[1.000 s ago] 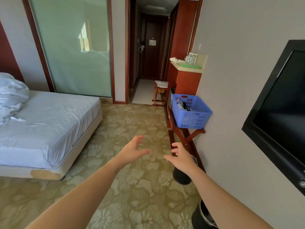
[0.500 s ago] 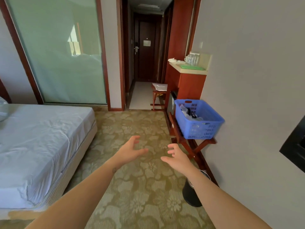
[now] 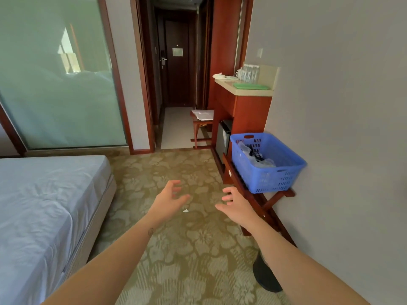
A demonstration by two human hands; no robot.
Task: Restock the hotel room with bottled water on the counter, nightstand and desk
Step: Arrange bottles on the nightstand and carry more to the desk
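Reaching out with loosely spread, empty fingers, the left hand [image 3: 169, 199] and right hand [image 3: 236, 204] hover just short of the blue perforated plastic basket [image 3: 273, 179], so restocking looks barely begun, though what seem to be clear water bottles [image 3: 250, 73] stand on the beige counter [image 3: 242, 91] beyond it.

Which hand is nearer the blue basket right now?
Right. The right hand is just left of the blue basket's front corner, not touching it; the left hand is farther left, over the carpet. Both are empty.
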